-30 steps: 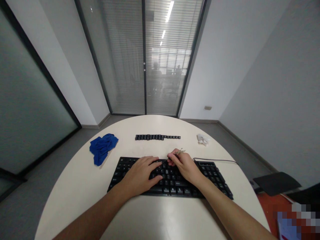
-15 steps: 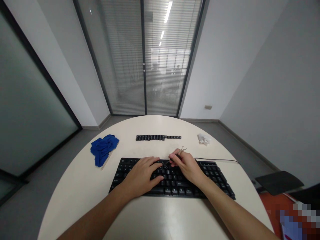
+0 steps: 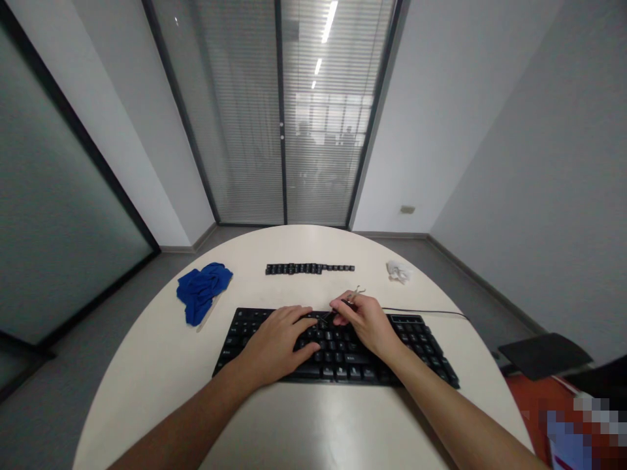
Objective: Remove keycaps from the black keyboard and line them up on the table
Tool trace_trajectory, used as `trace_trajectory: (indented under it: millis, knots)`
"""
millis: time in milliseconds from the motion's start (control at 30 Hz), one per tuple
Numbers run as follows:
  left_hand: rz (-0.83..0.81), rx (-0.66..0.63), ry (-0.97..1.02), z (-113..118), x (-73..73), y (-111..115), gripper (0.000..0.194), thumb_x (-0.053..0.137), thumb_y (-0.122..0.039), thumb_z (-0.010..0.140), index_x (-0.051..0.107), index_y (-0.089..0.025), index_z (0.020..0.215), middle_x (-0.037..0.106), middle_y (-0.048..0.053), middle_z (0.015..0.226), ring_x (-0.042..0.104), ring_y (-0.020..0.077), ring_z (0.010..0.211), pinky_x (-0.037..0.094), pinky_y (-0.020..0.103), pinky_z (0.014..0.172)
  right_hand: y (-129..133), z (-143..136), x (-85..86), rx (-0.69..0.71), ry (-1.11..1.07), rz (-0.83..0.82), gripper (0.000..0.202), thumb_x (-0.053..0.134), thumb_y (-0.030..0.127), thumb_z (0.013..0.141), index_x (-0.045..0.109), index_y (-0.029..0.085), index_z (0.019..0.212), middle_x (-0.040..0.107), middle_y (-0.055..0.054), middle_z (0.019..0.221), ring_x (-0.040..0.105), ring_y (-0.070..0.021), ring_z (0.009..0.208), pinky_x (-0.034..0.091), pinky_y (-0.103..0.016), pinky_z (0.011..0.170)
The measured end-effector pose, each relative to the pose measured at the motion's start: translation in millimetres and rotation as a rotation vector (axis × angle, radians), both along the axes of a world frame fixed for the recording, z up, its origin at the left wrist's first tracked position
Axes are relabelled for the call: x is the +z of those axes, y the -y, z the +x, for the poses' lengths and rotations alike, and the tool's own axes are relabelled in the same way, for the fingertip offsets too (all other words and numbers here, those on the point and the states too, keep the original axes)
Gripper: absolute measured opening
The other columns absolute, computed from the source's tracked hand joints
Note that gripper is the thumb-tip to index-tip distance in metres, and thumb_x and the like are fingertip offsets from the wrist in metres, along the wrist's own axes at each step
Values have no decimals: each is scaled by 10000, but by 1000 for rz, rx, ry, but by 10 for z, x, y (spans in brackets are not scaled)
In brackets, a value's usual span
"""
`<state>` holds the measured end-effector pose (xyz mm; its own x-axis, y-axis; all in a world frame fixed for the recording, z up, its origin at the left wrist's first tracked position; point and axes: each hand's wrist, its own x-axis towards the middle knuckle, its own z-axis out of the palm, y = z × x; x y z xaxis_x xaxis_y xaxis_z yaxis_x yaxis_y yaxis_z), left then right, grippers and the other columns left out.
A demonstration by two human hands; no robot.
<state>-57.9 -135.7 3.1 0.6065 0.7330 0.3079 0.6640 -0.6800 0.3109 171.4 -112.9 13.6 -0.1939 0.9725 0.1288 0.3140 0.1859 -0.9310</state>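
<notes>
A black keyboard lies across the table in front of me. My left hand rests on its left and middle part, palm down, fingers stretched out and apart. Above the upper keys, my right hand is closed around a thin wire keycap puller. The puller's wire tip reaches down to the keys beside my left index finger; whether it grips a key is too small to tell. Behind the keyboard lie rows of loose black keycaps.
A crumpled blue cloth lies at the left of the round table, with a thin light stick beside it. Crumpled white tissue lies at the back right. The keyboard's cable runs off the right edge, near a dark chair.
Both hands stay in nearly the same place on the keyboard. The right hand's fingers and the puller have shifted only very slightly; the loose keycaps are unchanged.
</notes>
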Motion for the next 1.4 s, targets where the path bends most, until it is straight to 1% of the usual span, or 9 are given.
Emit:
trace_trajectory:
  millis: [233,367,533,633,733,800,967,1200,1400]
  knots:
    - [1,-1,6,0,4,2,403,640,-385,903,596,-244,1278,575,69,1384,513,268,1278,398,474,1108,6,-17,16,36,57,-5,352,583,504,912,675,174,834,688,-27,678,656,-177,649,507,-267,640]
    - [1,6,-8,-3,-6,1,411,648,-381,898,595,-243,1281,574,62,1386,511,265,1278,395,464,1112,41,-30,60,99,149,80,333,576,476,931,702,181,844,691,-21,698,651,-174,682,492,-266,678]
    - [3,-1,-15,-10,6,7,429,653,-380,897,586,-236,1295,574,68,1388,513,267,1275,393,468,1112,113,-19,176,183,253,203,266,605,427,929,743,202,905,737,-40,892,677,-189,845,487,-277,818]
    - [1,-8,-3,-9,8,4,420,645,-380,902,586,-240,1293,578,72,1382,517,271,1272,400,478,1103,125,-11,202,199,281,217,245,591,406,939,745,216,949,744,-45,975,679,-207,927,484,-296,877]
    - [-5,-7,-1,-5,-2,-4,422,646,-382,902,586,-244,1295,574,70,1384,512,273,1277,396,484,1105,112,3,192,193,264,202,239,581,392,945,726,224,1035,748,-46,1023,681,-223,955,490,-320,891]
    - [-4,-7,4,-3,-6,-7,417,646,-379,902,588,-245,1293,574,69,1383,510,271,1277,397,483,1104,103,13,179,177,268,197,243,571,392,949,721,224,1039,752,-46,1016,683,-231,949,492,-332,886]
    - [2,-6,11,0,14,4,404,644,-375,904,596,-238,1281,581,67,1373,514,267,1268,400,476,1102,104,-1,152,166,336,181,286,511,418,976,719,224,959,751,-41,918,685,-231,877,482,-325,838]
    - [5,3,-12,6,18,10,401,642,-379,905,601,-226,1274,580,70,1374,512,271,1270,394,477,1108,85,-81,94,70,444,192,353,453,409,999,696,207,841,729,-64,848,666,-235,827,457,-318,774]
    - [4,-12,14,0,5,9,395,644,-374,901,598,-240,1269,577,71,1380,512,273,1277,392,479,1107,-12,-49,-22,29,243,72,416,435,475,992,691,187,835,750,-59,809,698,-225,802,485,-323,802]
